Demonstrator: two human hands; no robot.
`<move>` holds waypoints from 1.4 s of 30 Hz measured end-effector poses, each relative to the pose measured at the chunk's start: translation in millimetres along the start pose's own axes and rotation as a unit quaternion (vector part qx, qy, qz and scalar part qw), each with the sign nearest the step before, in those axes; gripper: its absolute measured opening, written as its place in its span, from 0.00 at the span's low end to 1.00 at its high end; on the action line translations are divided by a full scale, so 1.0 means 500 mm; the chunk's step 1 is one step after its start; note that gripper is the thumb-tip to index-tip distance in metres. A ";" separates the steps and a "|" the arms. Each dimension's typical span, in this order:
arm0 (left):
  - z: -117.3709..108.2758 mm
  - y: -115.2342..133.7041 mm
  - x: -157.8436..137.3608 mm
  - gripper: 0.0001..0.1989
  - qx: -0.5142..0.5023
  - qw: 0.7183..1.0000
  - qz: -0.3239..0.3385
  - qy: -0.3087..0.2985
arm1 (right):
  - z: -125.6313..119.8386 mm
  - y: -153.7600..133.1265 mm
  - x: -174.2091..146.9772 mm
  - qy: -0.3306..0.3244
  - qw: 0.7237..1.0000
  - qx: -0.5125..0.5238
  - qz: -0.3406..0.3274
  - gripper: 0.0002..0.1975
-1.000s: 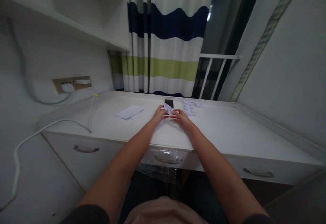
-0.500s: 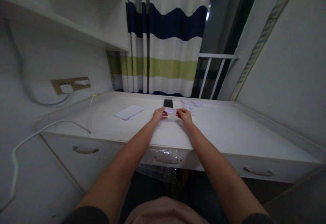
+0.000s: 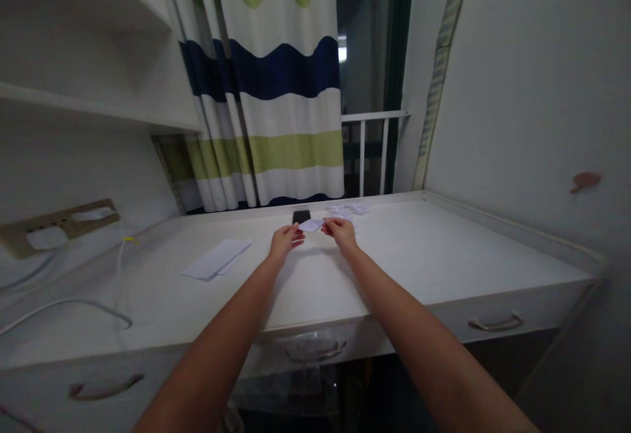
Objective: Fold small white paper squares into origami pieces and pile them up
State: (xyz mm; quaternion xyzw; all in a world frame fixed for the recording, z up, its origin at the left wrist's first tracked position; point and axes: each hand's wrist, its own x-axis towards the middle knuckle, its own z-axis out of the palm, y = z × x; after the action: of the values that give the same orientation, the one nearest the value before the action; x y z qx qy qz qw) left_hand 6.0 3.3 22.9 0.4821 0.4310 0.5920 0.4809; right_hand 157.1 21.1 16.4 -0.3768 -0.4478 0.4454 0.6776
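Note:
A small folded piece of white paper (image 3: 311, 225) is stretched between my two hands, just above the desk. My left hand (image 3: 286, 239) pinches its left end, with the lower fingers slightly apart. At the other end, my right hand (image 3: 340, 230) grips it between thumb and fingertips. Right behind the paper lies a black phone-like rectangle (image 3: 302, 216). Beyond my right hand is a cluster of small folded white papers (image 3: 351, 210), partly covered by that hand. Flat white paper sheets (image 3: 217, 259) rest on the desk, left of my left hand.
The white desk (image 3: 414, 255) has a raised edge along the back and right side. A white cable (image 3: 89, 301) crosses its left part near a wall socket (image 3: 59, 226). A striped curtain (image 3: 290, 150) hangs behind, and a shelf (image 3: 98, 108) overhangs the left.
My view has turned to the right and tilted, so the desk and hands appear shifted left. Both hands still hold the folded paper in much the same way.

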 end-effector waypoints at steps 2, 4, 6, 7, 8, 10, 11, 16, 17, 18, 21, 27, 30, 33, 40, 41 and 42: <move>0.017 0.014 0.018 0.08 0.001 1.000 0.002 -0.017 | -0.009 -0.012 0.016 0.018 1.000 -0.007 -0.011 0.06; 0.042 0.022 0.043 0.08 0.001 1.000 -0.001 -0.025 | -0.025 -0.024 0.038 0.037 0.999 -0.016 -0.023 0.05; 0.075 0.023 0.070 0.08 0.001 0.999 -0.006 -0.040 | -0.048 -0.037 0.064 0.054 0.998 -0.030 -0.029 0.04; 0.094 0.021 0.083 0.08 -0.001 0.999 -0.010 -0.049 | -0.062 -0.044 0.076 0.063 0.997 -0.040 -0.031 0.04; 0.114 0.018 0.096 0.09 -0.002 0.998 -0.016 -0.055 | -0.078 -0.050 0.089 0.072 0.996 -0.047 -0.031 0.04; 0.155 0.011 0.121 0.09 -0.007 0.998 -0.018 -0.067 | -0.112 -0.062 0.113 0.095 0.993 -0.058 -0.029 0.04; 0.175 0.008 0.132 0.08 -0.006 0.997 -0.015 -0.077 | -0.130 -0.067 0.124 0.105 0.992 -0.063 -0.026 0.04; 0.255 -0.007 0.179 0.07 0.039 0.994 0.003 -0.098 | -0.212 -0.077 0.177 0.147 0.984 -0.092 -0.031 0.06; 0.266 -0.011 0.186 0.06 0.050 0.994 0.006 -0.097 | -0.225 -0.076 0.187 0.160 0.982 -0.098 -0.029 0.06; 0.276 -0.015 0.193 0.05 0.061 0.994 0.008 -0.096 | -0.237 -0.074 0.197 0.173 0.979 -0.104 -0.024 0.06; 0.296 -0.028 0.212 0.04 0.084 0.992 0.012 -0.097 | -0.266 -0.063 0.223 0.202 0.973 -0.113 -0.011 0.07; 0.307 -0.059 0.256 0.04 0.091 0.991 0.022 -0.101 | -0.308 -0.010 0.268 0.226 0.963 -0.142 0.031 0.09; 0.305 -0.070 0.276 0.04 0.101 0.989 0.028 -0.102 | -0.319 0.023 0.289 0.228 0.957 -0.174 0.051 0.09; 0.302 -0.076 0.287 0.04 0.122 0.987 0.033 -0.102 | -0.324 0.047 0.301 0.213 0.958 -0.180 0.069 0.08; 0.306 -0.084 0.292 0.05 0.147 0.984 0.045 -0.094 | -0.338 0.049 0.307 0.206 0.922 -0.321 0.066 0.08; 0.308 -0.084 0.293 0.05 0.146 0.984 0.047 -0.095 | -0.340 0.047 0.310 0.216 0.906 -0.360 0.046 0.09; 0.309 -0.084 0.294 0.05 0.143 0.984 0.048 -0.097 | -0.342 0.046 0.313 0.226 0.890 -0.394 0.028 0.08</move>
State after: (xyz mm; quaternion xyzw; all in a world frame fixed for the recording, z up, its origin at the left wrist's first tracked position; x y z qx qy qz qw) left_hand 153.9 162.3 30.0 0.6212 0.4392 0.4973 0.4171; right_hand 343.9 156.7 -15.8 -0.7160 -0.4104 0.1536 0.5434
